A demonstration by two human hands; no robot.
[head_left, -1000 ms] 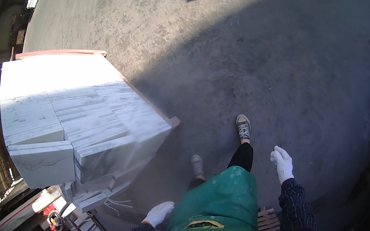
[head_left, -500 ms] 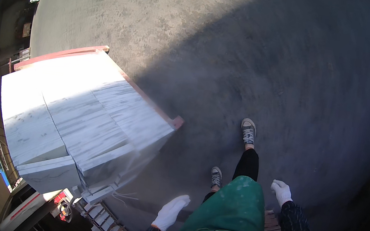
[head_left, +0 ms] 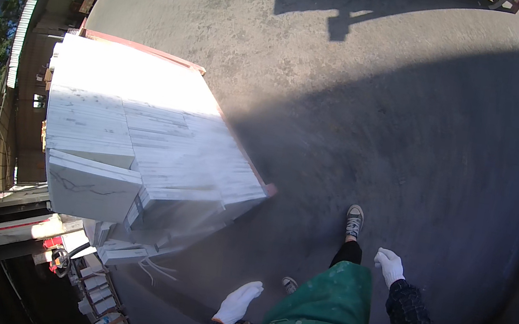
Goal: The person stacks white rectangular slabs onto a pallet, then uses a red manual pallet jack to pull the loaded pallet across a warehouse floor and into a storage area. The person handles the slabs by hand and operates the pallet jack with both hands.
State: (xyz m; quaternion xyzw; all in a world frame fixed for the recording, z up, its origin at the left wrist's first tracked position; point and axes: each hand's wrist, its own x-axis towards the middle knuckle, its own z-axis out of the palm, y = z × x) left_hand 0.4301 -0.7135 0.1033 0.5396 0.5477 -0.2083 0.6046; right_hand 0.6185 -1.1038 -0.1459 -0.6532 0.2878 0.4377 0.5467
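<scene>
Looking down from the head cam, I've got both hands hanging free at my sides, in white gloves. My left hand is low in the picture with the fingers stretched out loose and open, holding nothing and touching nothing; my right hand is a bit higher on the other side, fingers curled loosely inward, also with nothing in it. Between them is my green apron with a yellow band at the bottom, and one shoe planted ahead on the grey concrete ground. The nearest thing to my left hand is the big stack of white marble slabs off to my left, sitting on a reddish pallet whose edge shows along the far side; the hand is well apart from it. A few white straps trail on the ground by the stack's near corner. Half the yard is in shade.
</scene>
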